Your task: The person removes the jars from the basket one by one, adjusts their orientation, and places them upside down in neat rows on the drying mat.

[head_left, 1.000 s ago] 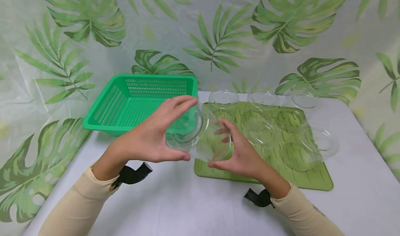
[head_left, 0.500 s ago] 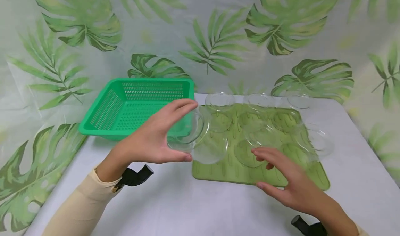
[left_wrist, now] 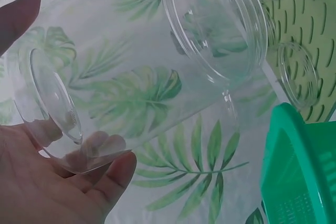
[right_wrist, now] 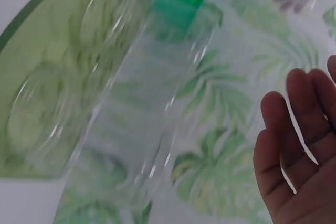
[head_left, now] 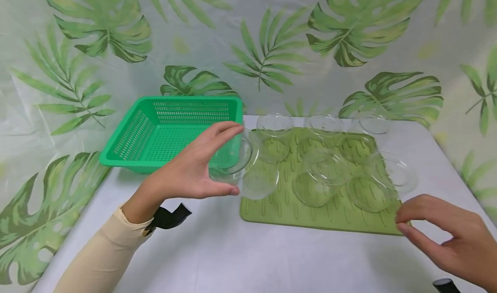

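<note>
My left hand [head_left: 186, 168] grips a clear cylindrical jar [head_left: 261, 176] by its base end, thumb below and fingers above. The jar lies tilted in the air, its ridged mouth [left_wrist: 257, 40] pointing away from the palm in the left wrist view. Over the right front of the table is my right hand [head_left: 450, 237], holding nothing, its fingers loosely bent and the thumb close under the index finger. Several more clear jars [head_left: 324, 176] stand on a green mat [head_left: 272, 213]; their outlines overlap and are hard to separate.
A green perforated basket [head_left: 132, 161] stands at the back left, behind the left hand. White cloth covers the table [head_left: 240, 258]. A leaf-printed sheet [head_left: 279, 38] hangs behind.
My right hand has let go of the held jar and moved away to the right, past the mat's front corner. The left hand keeps the jar in nearly the same place.
</note>
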`<state>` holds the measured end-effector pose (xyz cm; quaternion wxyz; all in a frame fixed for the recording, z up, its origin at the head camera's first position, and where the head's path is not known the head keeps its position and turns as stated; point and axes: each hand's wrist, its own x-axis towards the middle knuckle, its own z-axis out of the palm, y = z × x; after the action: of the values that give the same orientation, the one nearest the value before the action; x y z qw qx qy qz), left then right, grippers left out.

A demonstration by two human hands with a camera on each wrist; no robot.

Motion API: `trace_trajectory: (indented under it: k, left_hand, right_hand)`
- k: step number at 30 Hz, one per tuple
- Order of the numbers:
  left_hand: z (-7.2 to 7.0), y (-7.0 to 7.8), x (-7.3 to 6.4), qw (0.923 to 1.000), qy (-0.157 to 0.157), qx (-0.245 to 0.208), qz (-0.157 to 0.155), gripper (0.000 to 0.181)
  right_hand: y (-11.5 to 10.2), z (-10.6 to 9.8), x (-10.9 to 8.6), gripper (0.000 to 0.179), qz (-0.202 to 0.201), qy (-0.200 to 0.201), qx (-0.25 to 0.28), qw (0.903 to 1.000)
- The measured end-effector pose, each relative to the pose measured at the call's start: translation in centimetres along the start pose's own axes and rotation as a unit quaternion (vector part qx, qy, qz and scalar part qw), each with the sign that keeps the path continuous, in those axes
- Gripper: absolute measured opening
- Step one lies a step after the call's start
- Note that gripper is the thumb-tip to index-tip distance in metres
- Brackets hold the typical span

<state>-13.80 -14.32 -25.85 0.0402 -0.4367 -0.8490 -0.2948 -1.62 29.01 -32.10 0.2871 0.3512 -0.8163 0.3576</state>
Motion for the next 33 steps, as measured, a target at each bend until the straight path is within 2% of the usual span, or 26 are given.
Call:
trace_trajectory:
  k: [1,3,5,8,11,15,18,21,24,28,30,33]
  left_hand:
    - [0.0,-0.1,0.0,1.0000,0.000,0.001,-0.003,0.101]
    - [0.1,-0.2,0.0,1.0000,0.002,0.002,-0.009,0.101]
    - [0.2,-0.3,-0.1,0.9999,0.001,0.002,-0.015,0.100]
    - [0.3,-0.4,-0.1,0.9998,0.000,0.000,-0.022,0.100]
    - [0.4,-0.4,-0.1,0.9996,-0.004,-0.004,-0.028,0.100]
    - [0.7,-0.4,0.0,0.9995,-0.011,-0.005,-0.031,0.099]
    - [0.8,-0.5,0.0,0.9995,-0.012,-0.004,-0.029,0.099]
    - [1.0,-0.6,0.1,0.9995,-0.011,-0.003,-0.029,0.099]
    - [1.4,-0.7,0.2,0.9993,-0.015,-0.005,-0.033,0.099]
    - [2.0,-0.8,0.6,0.9987,-0.028,-0.007,-0.043,0.099]
    - [2.2,-0.8,0.6,0.9985,-0.031,-0.005,-0.045,0.099]
    - [2.4,-0.9,0.7,0.9985,-0.032,0.000,-0.046,0.099]
  right_hand:
    - [0.4,-0.7,-0.7,0.008,0.025,-0.003,-0.021,0.9995]
    - [1.4,-1.9,-2.1,0.026,0.080,-0.012,-0.074,0.9940]
    - [2.4,-2.8,-3.4,0.039,0.143,-0.038,-0.152,0.9772]
    - [4.6,-3.4,-5.2,0.039,0.195,-0.062,-0.202,0.9579]
    - [6.4,-3.5,-6.9,0.037,0.226,-0.083,-0.221,0.9450]
    - [8.4,-3.2,-8.7,0.059,0.213,-0.109,-0.210,0.9481]
    - [9.7,-2.6,-9.6,0.070,0.222,-0.154,-0.205,0.9406]
    - [10.8,-1.9,-10.3,0.072,0.260,-0.198,-0.188,0.9262]
    - [11.7,-1.3,-10.7,0.072,0.264,-0.215,-0.171,0.9246]
    - [12.6,-0.6,-11.1,0.076,0.247,-0.230,-0.160,0.9275]
    - [12.8,-0.5,-11.4,0.079,0.253,-0.241,-0.153,0.9244]
    - [12.8,-0.3,-11.7,0.082,0.272,-0.260,-0.146,0.9148]
